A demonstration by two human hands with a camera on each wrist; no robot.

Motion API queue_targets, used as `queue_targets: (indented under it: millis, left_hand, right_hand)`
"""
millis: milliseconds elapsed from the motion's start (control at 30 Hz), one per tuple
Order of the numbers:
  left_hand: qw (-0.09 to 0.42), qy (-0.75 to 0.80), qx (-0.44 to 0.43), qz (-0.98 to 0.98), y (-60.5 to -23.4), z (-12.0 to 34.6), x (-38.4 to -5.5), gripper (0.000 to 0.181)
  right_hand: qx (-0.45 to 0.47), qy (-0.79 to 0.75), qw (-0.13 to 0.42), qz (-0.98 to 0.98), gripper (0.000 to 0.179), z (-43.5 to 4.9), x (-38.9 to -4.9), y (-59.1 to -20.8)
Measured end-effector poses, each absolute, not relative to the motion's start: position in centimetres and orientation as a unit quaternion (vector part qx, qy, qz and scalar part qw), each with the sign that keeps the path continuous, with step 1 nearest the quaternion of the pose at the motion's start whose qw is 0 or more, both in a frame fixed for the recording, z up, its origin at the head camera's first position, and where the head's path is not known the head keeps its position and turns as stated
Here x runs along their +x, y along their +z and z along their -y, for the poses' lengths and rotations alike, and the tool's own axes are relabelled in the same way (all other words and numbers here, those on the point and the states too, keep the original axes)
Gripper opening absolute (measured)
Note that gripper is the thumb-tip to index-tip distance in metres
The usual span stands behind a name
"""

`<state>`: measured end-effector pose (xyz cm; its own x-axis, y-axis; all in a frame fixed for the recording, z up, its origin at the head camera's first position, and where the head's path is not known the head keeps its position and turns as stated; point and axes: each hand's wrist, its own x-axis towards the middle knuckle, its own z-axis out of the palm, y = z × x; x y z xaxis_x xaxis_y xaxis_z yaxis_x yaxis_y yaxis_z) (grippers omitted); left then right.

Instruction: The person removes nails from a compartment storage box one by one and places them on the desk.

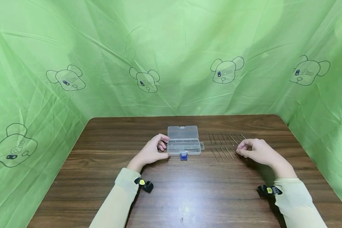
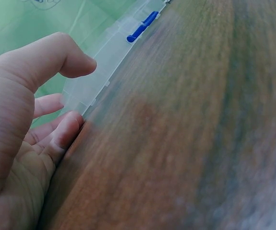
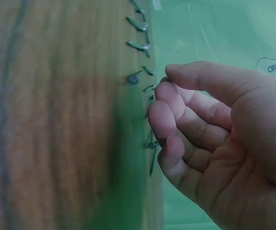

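A clear plastic box (image 1: 183, 151) with its lid (image 1: 182, 132) raised lies on the table, a few thin metal rods inside. My left hand (image 1: 152, 150) holds its left end, index finger at the back corner and thumb at the front corner. In the left wrist view, the left hand (image 2: 13, 105) has its thumb over the box's front wall (image 2: 87, 84). To the right of the box, thin metal rods (image 1: 222, 154) lie in two rows. At the right end of the front row, my right hand (image 1: 255, 151) pinches one rod (image 3: 133, 78), its fingertips (image 3: 162, 120) bunched together.
A blue latch (image 1: 183, 156) hangs from the box's front, and a hanging tab (image 1: 202, 146) sticks out on its right. Brown wood-grain tabletop (image 1: 171, 186) lies before both hands. Green cloth (image 1: 182, 95) printed with bear outlines surrounds the back and sides.
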<state>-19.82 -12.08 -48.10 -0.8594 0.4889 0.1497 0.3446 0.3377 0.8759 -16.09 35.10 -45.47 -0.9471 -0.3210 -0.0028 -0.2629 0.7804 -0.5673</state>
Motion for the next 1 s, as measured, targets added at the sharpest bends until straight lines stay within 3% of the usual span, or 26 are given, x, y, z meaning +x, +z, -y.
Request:
queue_targets:
  millis: [367,500,700,1000]
  left_hand:
    - [0.068,0.513,0.255,-0.817,-48.0,12.2,-19.8,0.061]
    - [0.074,0.508,0.257,-0.819,-49.5,12.3,-20.6,0.063]
    - [0.070,0.499,0.258,-0.824,-51.6,12.6,-21.6,0.067]
    - [0.072,0.492,0.258,-0.828,-51.7,12.9,-21.8,0.064]
  right_hand:
    - [-0.186,-0.285,0.017,-0.940,0.005,-32.6,-16.1,-43.4]
    - [-0.201,-0.301,0.010,-0.932,0.005,-30.8,-16.3,-42.9]
    - [-0.220,-0.329,0.012,-0.918,0.012,-27.8,-17.2,-42.7]
    - [-0.277,-0.340,0.019,-0.899,0.023,-22.7,-19.4,-42.8]
